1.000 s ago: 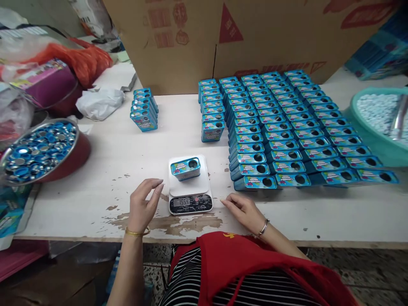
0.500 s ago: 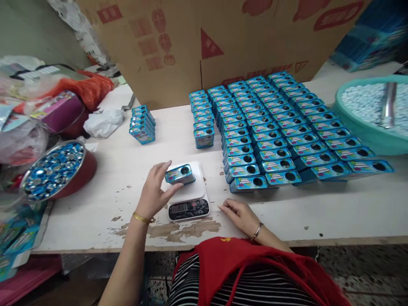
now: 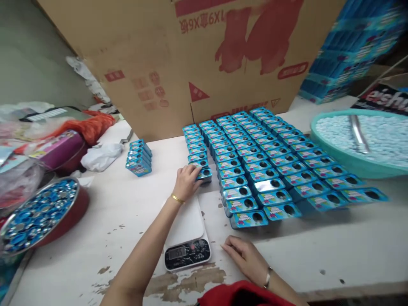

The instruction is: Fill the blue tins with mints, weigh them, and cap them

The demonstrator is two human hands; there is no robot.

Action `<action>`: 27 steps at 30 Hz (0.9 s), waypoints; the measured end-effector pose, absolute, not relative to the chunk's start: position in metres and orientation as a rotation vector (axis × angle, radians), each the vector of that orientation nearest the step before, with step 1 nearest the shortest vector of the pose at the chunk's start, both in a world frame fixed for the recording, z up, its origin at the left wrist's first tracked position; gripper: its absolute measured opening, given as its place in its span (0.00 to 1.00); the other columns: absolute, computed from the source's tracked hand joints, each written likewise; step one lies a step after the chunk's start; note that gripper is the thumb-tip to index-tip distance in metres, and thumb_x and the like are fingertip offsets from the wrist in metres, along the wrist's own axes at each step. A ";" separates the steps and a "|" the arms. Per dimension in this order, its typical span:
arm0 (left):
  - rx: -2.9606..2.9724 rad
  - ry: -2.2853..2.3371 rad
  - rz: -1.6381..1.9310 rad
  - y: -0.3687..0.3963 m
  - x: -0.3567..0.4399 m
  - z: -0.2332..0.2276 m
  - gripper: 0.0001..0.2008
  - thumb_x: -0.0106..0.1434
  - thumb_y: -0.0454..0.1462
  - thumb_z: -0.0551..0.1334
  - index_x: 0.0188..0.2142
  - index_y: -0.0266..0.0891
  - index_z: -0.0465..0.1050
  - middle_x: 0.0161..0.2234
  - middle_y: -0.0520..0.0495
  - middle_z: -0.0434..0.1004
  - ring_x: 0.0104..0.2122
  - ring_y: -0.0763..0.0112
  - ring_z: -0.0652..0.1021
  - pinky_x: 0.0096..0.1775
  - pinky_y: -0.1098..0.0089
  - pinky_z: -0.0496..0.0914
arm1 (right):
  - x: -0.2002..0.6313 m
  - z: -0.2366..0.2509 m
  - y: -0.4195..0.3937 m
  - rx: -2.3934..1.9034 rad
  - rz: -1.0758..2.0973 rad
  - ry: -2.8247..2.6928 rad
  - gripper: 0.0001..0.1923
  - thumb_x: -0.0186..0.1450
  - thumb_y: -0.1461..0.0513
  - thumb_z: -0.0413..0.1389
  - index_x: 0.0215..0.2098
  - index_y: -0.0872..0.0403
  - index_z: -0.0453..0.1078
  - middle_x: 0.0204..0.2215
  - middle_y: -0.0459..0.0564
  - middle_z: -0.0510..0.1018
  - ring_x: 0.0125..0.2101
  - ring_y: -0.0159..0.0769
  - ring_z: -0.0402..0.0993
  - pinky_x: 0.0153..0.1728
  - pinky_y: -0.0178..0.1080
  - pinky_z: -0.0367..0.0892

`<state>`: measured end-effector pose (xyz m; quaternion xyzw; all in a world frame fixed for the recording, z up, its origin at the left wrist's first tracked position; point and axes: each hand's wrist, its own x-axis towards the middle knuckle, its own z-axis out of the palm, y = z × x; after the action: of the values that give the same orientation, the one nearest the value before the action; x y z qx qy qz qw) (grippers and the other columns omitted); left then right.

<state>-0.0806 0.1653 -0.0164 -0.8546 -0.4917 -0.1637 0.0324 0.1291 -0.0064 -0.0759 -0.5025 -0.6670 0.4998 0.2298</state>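
The left hand [image 3: 186, 182] reaches out over the scale [image 3: 187, 238] and closes its fingers around a blue tin [image 3: 204, 173], holding it at the near end of the leftmost row of tins [image 3: 195, 144], where it touches the tin behind it. A gold bangle [image 3: 176, 198] sits on that wrist. The right hand [image 3: 245, 257] lies flat on the table [image 3: 318, 250] near its front edge, fingers loosely spread and holding nothing, just right of the scale; a thin bracelet [image 3: 267, 278] circles its wrist. The scale stands near the front edge in the middle, its white plate bare and its dark display toward the person. To the right of the held tin, a block of tins [image 3: 270, 161] fills the middle of the table in close rows, each with a round hole in its top, running back to a big cardboard box [image 3: 191, 55] that stands along the back edge. A small stack of tins [image 3: 138, 157] stands apart to the left, toward the back. At the left edge a metal bowl [image 3: 38, 212] holds blue and silver caps. Behind it lie a white bag [image 3: 102, 155], an orange bag [image 3: 92, 125] and a purple box [image 3: 59, 146]. At the right edge a teal basin [image 3: 350, 163] holds pale pellets and a metal scoop [image 3: 358, 134].
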 end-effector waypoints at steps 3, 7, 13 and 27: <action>-2.435 -1.590 -0.700 0.176 -0.113 -0.017 0.25 0.61 0.48 0.59 0.54 0.37 0.62 0.48 0.38 0.70 0.49 0.59 0.69 0.48 0.60 0.60 | 0.128 -0.077 -0.007 -1.384 1.437 -1.796 0.21 0.66 0.48 0.42 0.23 0.52 0.58 0.21 0.47 0.70 0.25 0.35 0.67 0.29 0.36 0.60; -1.860 -1.979 -0.738 0.193 -0.192 -0.006 0.21 0.62 0.46 0.58 0.50 0.37 0.65 0.53 0.34 0.66 0.54 0.52 0.65 0.51 0.55 0.57 | 0.127 -0.081 -0.006 -1.380 1.517 -1.754 0.22 0.65 0.47 0.42 0.22 0.52 0.57 0.21 0.47 0.68 0.25 0.36 0.67 0.28 0.36 0.62; -1.788 -2.126 -0.157 0.199 -0.272 -0.011 0.10 0.60 0.39 0.59 0.40 0.40 0.71 0.59 0.35 0.59 0.59 0.47 0.58 0.53 0.48 0.54 | 0.127 -0.088 -0.004 -1.401 1.528 -1.708 0.21 0.65 0.47 0.43 0.23 0.52 0.58 0.20 0.46 0.66 0.25 0.35 0.65 0.28 0.36 0.62; -2.662 -1.571 0.095 0.055 -0.129 0.061 0.10 0.65 0.41 0.54 0.31 0.39 0.68 0.36 0.45 0.71 0.32 0.67 0.73 0.32 0.67 0.66 | 0.135 -0.084 -0.005 -1.314 1.385 -1.776 0.18 0.66 0.51 0.45 0.24 0.53 0.62 0.18 0.43 0.65 0.23 0.32 0.61 0.26 0.36 0.59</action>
<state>-0.1292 0.0555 0.0610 -0.8606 -0.5078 0.0308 0.0245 0.1350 -0.0049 -0.0835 -0.4861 -0.6570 0.5123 0.2638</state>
